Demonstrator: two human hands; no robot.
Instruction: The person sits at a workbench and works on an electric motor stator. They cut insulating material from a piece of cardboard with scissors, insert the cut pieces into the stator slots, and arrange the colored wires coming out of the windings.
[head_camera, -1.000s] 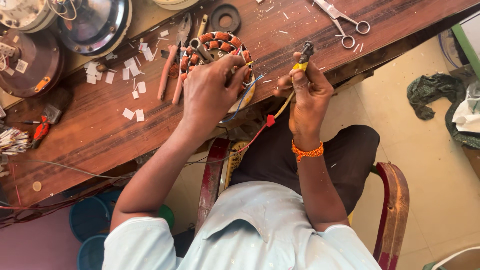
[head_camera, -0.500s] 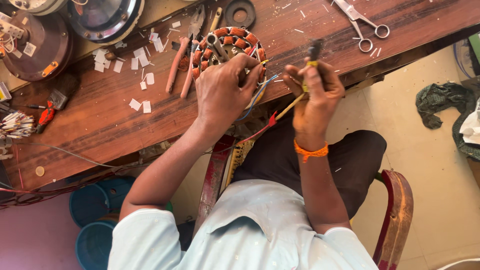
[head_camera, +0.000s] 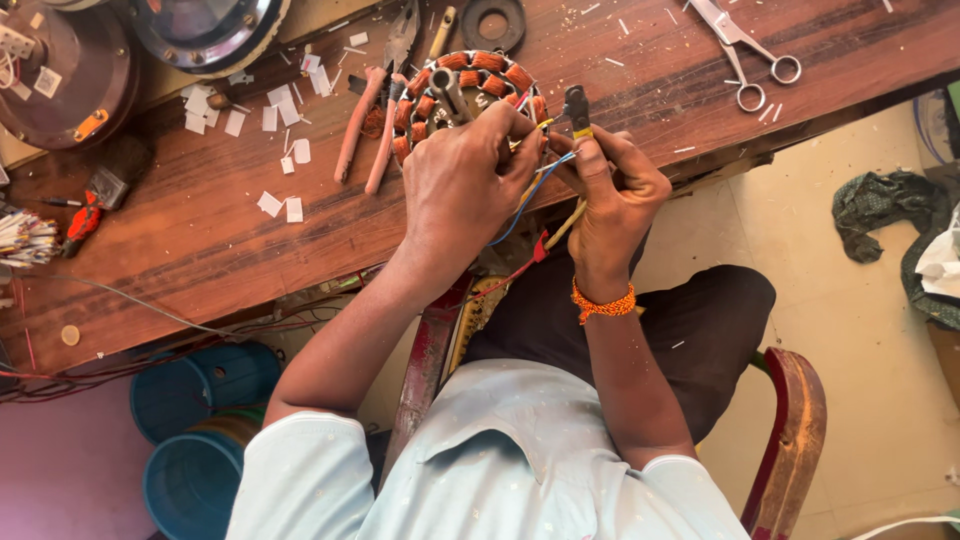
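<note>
Landmark: wound stator (head_camera: 468, 95), a ring of copper-orange coils lying on the wooden bench (head_camera: 250, 250) near its front edge.

Left hand (head_camera: 462, 190) is resting on the stator's near side, fingers curled over the coils and pinching the coloured wires (head_camera: 535, 185) coming off them. Right hand (head_camera: 618, 195) is closing around a small cutter (head_camera: 577, 108) with a yellow-banded handle, just right of the stator; its dark tip is pointing up beside the coils and the blue lead is running toward it.

Left of the stator: pliers (head_camera: 372, 130) with pinkish handles, lying close by; white paper scraps (head_camera: 280, 205) scattered farther out. Well right of the stator: scissors (head_camera: 745, 55). Above its top rim: a black ring (head_camera: 493, 22).
</note>
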